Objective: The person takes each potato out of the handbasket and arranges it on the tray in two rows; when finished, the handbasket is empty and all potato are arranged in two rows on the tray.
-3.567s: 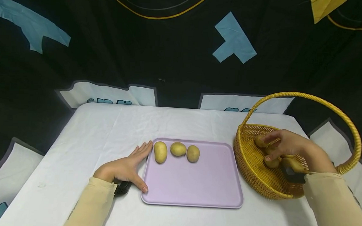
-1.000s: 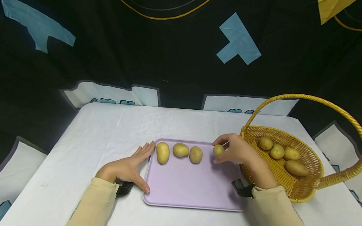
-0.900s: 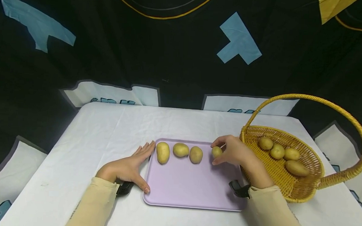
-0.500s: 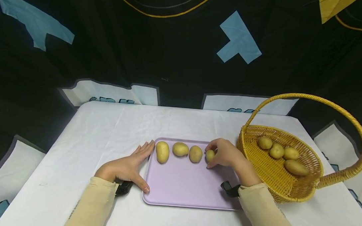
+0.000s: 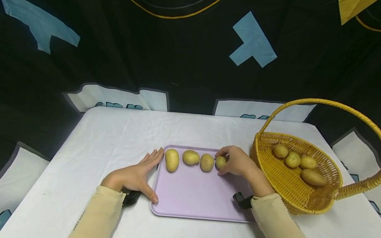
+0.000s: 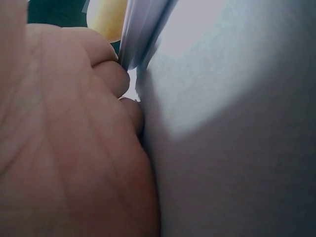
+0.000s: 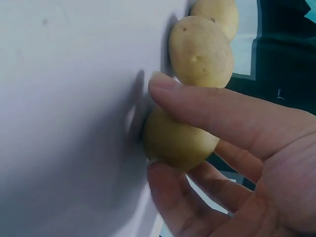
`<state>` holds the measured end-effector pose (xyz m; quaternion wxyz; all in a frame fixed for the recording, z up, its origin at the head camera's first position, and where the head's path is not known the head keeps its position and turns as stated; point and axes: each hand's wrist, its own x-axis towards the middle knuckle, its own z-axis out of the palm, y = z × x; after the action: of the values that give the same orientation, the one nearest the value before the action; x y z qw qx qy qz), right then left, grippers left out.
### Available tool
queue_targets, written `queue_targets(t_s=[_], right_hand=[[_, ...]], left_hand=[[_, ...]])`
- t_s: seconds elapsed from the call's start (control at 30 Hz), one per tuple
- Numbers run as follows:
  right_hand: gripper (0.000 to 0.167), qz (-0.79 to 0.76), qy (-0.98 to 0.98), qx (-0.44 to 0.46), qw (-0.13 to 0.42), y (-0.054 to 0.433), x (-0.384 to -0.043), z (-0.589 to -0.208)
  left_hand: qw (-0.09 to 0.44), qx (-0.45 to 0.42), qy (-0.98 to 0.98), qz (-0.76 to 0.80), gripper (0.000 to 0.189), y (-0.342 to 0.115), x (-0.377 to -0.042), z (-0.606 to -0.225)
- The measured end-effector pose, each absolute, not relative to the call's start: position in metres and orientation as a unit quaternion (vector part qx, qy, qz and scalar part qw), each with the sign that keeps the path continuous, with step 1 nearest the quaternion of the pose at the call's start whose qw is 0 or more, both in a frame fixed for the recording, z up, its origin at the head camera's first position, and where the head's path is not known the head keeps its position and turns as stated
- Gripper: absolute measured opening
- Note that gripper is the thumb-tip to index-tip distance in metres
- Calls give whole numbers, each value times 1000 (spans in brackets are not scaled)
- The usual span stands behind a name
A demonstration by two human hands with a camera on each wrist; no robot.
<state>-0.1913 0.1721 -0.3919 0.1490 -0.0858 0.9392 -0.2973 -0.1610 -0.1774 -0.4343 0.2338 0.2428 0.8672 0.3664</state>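
My right hand (image 5: pixel 239 163) holds a small round potato (image 7: pixel 180 140) between thumb and fingers, down at the surface of the lilac tray (image 5: pixel 194 199). To its left, three more potatoes stand in a row along the tray's far side: a roundish potato (image 5: pixel 206 163), an oval potato (image 5: pixel 191 157) and a long potato (image 5: pixel 171 160). My left hand (image 5: pixel 135 177) rests at the tray's left edge, fingers straight and spread, with the thumb on the near left corner. In the left wrist view, the palm and curled-looking fingertips lie against the white cloth beside the tray rim.
A yellow wicker basket (image 5: pixel 289 185) with a tall arched handle (image 5: pixel 336 103) stands right of the tray, close to my right forearm. Several potatoes (image 5: pixel 313 177) lie in it. White cloth covers the table (image 5: pixel 190 129); a black patterned curtain (image 5: pixel 192 56) hangs behind.
My right hand was in the basket, then came over the tray with a small potato and slid left to beside the row. My left hand has stayed at the tray edge.
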Motion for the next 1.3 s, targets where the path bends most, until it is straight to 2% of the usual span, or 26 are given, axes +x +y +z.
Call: queue_targets(t_s=[0.4,0.83,1.07,1.3], right_hand=[[54,-295,938,-91,157,175,-190,-390],[71,-282,941,-123,141,183,-188,-380],[78,-328,926,-149,114,193,-186,-368],[80,-372,908,-154,121,206,-185,-358]], left_hand=[[233,245,868,363,153,-177,-163,-434],[230,252,866,365,152,-176,-162,-433],[229,251,867,366,152,-176,-161,-434],[229,249,866,368,152,-175,-160,-433]])
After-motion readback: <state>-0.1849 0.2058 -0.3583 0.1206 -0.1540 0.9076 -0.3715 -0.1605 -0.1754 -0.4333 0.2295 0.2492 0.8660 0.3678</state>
